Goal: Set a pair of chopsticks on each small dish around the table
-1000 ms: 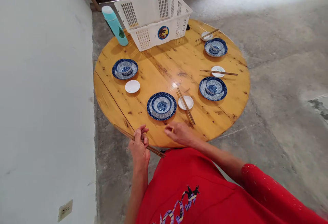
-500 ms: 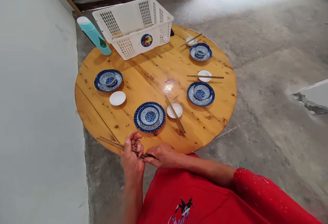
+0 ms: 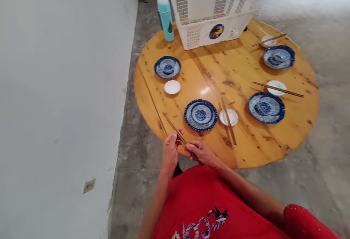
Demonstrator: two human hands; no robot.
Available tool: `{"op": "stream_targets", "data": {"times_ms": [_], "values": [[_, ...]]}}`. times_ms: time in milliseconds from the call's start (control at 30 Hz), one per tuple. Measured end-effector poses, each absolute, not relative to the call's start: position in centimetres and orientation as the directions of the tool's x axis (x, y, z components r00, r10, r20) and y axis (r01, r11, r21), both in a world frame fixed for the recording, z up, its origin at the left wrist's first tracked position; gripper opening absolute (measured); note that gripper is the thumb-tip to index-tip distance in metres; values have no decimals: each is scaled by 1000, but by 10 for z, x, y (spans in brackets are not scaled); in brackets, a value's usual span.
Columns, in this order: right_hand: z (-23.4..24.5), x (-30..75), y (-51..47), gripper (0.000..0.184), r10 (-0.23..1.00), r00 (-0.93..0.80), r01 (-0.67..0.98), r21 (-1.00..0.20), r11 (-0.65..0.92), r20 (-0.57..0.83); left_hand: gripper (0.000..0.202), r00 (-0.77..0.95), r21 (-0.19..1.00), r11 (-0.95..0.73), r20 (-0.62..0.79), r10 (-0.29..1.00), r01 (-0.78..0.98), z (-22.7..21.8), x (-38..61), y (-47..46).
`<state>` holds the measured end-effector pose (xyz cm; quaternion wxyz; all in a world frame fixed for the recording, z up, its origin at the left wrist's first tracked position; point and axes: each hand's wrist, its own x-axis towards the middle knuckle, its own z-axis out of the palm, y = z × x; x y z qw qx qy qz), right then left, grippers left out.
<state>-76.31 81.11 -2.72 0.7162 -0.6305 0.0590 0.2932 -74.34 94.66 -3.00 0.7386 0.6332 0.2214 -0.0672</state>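
Note:
Over the near edge of the round wooden table, both my hands are closed on wooden chopsticks. My left hand grips them around the middle, and my right hand holds them nearer the thick end. The thin tips point away to the upper left. Just beyond my hands sits a blue-patterned plate with a bowl on it. Right of that plate, a small white dish has a pair of chopsticks laid across it. The exact number of chopsticks in my hands cannot be made out.
A white plastic basket and a turquoise flask stand at the back. More blue plates with bowls sit at the left and right. A small white dish at left bears no chopsticks. A wall rises on the left.
The view has swung left, so the table appears further right. My hands have shifted along the chopsticks, whose tips now point more steeply away from me over the tabletop.

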Motion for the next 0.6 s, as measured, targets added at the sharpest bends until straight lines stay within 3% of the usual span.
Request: {"op": "stream_targets", "data": {"times_ms": [367, 600], "values": [[-19, -756, 974, 44, 350, 809, -489, -871, -44, -472, 37, 871, 924, 128, -381, 311, 359, -22, -722, 1133], [-21, -753, 1037, 38, 336, 860, -369, -923, -113, -385, 30, 930, 948, 124, -313, 195, 293, -23, -713, 1190]]}}
